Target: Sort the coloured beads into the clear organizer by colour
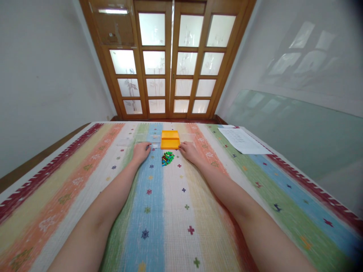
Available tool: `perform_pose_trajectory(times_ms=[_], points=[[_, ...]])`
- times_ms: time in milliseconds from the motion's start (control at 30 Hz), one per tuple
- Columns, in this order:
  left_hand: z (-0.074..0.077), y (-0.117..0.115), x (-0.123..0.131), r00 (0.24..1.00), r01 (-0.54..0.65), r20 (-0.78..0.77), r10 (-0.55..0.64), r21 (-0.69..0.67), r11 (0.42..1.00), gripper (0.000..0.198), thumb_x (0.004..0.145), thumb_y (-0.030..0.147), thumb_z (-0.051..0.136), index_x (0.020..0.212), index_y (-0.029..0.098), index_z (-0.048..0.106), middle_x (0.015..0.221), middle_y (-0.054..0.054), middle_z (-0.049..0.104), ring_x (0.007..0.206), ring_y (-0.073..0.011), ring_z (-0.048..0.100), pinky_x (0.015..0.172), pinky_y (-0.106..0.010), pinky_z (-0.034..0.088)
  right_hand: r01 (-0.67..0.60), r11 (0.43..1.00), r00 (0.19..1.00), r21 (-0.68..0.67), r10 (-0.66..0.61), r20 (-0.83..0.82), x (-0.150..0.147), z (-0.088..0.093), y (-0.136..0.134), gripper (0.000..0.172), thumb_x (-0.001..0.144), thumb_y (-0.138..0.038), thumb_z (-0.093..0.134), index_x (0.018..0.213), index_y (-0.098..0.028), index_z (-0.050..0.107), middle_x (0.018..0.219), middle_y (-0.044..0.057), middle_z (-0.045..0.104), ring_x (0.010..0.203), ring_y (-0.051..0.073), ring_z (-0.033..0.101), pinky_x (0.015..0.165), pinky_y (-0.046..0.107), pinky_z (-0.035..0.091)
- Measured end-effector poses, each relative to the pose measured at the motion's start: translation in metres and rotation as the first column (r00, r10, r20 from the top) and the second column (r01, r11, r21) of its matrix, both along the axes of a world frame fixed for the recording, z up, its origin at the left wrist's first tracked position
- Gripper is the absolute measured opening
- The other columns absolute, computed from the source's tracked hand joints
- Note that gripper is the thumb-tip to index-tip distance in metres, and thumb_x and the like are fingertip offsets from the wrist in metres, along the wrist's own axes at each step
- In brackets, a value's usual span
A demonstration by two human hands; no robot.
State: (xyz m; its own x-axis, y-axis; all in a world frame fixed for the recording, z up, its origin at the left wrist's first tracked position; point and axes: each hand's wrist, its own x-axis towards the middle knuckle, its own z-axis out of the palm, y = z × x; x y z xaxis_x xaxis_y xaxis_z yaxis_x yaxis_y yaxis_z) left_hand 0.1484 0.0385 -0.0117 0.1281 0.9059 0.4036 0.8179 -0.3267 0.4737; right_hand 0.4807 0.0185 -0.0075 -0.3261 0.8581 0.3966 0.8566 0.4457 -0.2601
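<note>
Resting on the cloth (pixel 159 211), my left hand (pixel 141 151) and right hand (pixel 188 150) lie flat either side of the pile (pixel 167 158) of small coloured pieces, just before the tray (pixel 170 139). Both seem loosely spread, gripping nothing, though the fingers are too small to be sure.

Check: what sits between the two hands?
Head view: a pile of coloured pieces on the cloth; the orange tray sits just beyond it.
</note>
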Motion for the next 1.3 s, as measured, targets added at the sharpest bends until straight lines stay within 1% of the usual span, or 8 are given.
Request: perform_pose_trajectory(times_ms=[67, 167, 367, 567, 633, 800, 1000, 1300], points=[[0.002, 0.001, -0.001, 0.998, -0.029, -0.064, 0.027, -0.031, 0.999, 0.034, 0.095, 0.033, 0.058, 0.122, 0.024, 0.076, 0.123, -0.010, 0.075, 0.117, -0.0310, 0.065, 0.109, -0.045, 0.044, 0.004, 1.000, 1.000, -0.001, -0.004, 0.003, 0.000, -0.002, 0.003, 0.023, 0.101, -0.022, 0.054, 0.109, -0.018, 0.075, 0.110, 0.010, 0.070, 0.101, 0.020, 0.062, 0.091, 0.030, 0.044], [0.007, 0.003, -0.001, 0.985, -0.061, -0.166, 0.052, -0.050, 0.997, 0.035, 0.100, 0.034, 0.053, 0.126, 0.026, 0.075, 0.128, -0.008, 0.074, 0.120, -0.0280, 0.065, 0.107, -0.039, 0.045, -0.001, 1.000, 1.000, -0.008, 0.001, -0.002, 0.000, -0.004, 0.009, 0.023, 0.103, -0.023, 0.054, 0.109, -0.017, 0.075, 0.110, 0.011, 0.069, 0.103, 0.021, 0.060, 0.091, 0.029, 0.043], [0.014, 0.009, 0.002, 0.964, -0.059, -0.262, 0.047, -0.037, 0.998, 0.036, 0.102, 0.032, 0.050, 0.128, 0.026, 0.074, 0.128, -0.009, 0.074, 0.118, -0.0270, 0.067, 0.104, -0.038, 0.046, -0.001, 1.000, 1.000, -0.002, 0.001, 0.004, -0.002, -0.005, 0.022, 0.023, 0.104, -0.022, 0.052, 0.107, -0.017, 0.074, 0.110, 0.011, 0.069, 0.103, 0.021, 0.059, 0.091, 0.028, 0.042], [0.008, 0.016, 0.002, 0.956, -0.061, -0.289, 0.058, 0.000, 0.998, 0.037, 0.101, 0.029, 0.048, 0.128, 0.024, 0.073, 0.127, -0.010, 0.075, 0.115, -0.0279, 0.068, 0.103, -0.040, 0.046, 0.025, 1.000, 1.000, 0.000, -0.025, 0.014, -0.004, -0.007, 0.027, 0.022, 0.103, -0.020, 0.052, 0.109, -0.018, 0.073, 0.113, 0.011, 0.069, 0.106, 0.021, 0.059, 0.093, 0.028, 0.042], [0.006, 0.017, 0.002, 0.953, -0.043, -0.300, 0.046, 0.016, 0.999, 0.035, 0.100, 0.027, 0.049, 0.125, 0.024, 0.074, 0.124, -0.010, 0.076, 0.115, -0.0277, 0.068, 0.108, -0.041, 0.043, 0.027, 1.000, 1.000, 0.006, -0.027, 0.016, -0.004, -0.009, 0.027, 0.021, 0.101, -0.018, 0.054, 0.110, -0.018, 0.073, 0.112, 0.010, 0.070, 0.105, 0.021, 0.060, 0.092, 0.029, 0.041], [0.004, 0.014, 0.004, 0.946, -0.034, -0.321, 0.050, 0.055, 0.998, 0.032, 0.098, 0.024, 0.052, 0.120, 0.026, 0.074, 0.119, -0.009, 0.077, 0.116, -0.0266, 0.067, 0.120, -0.045, 0.030, 0.026, 1.000, 0.999, 0.004, -0.026, 0.023, -0.002, -0.008, 0.024, 0.021, 0.099, -0.016, 0.054, 0.109, -0.018, 0.073, 0.110, 0.010, 0.070, 0.102, 0.021, 0.060, 0.092, 0.029, 0.042], [0.005, 0.010, 0.003, 0.939, 0.018, -0.343, 0.017, 0.098, 0.995, 0.026, 0.099, 0.026, 0.051, 0.112, 0.026, 0.074, 0.115, -0.009, 0.077, 0.112, -0.0268, 0.067, 0.121, -0.049, 0.028, 0.048, 0.999, 0.999, -0.013, -0.048, 0.003, -0.004, -0.004, 0.016, 0.023, 0.101, -0.019, 0.053, 0.111, -0.019, 0.073, 0.112, 0.010, 0.070, 0.104, 0.021, 0.060, 0.093, 0.029, 0.042], [0.005, 0.006, 0.002, 0.945, 0.028, -0.328, -0.004, 0.070, 0.997, 0.026, 0.099, 0.026, 0.051, 0.111, 0.027, 0.074, 0.115, -0.009, 0.076, 0.113, -0.0263, 0.066, 0.125, -0.050, 0.023, 0.061, 0.998, 0.998, -0.004, -0.061, 0.029, -0.004, -0.008, 0.021, 0.022, 0.101, -0.021, 0.053, 0.109, -0.020, 0.074, 0.110, 0.010, 0.070, 0.103, 0.021, 0.059, 0.094, 0.030, 0.040]])
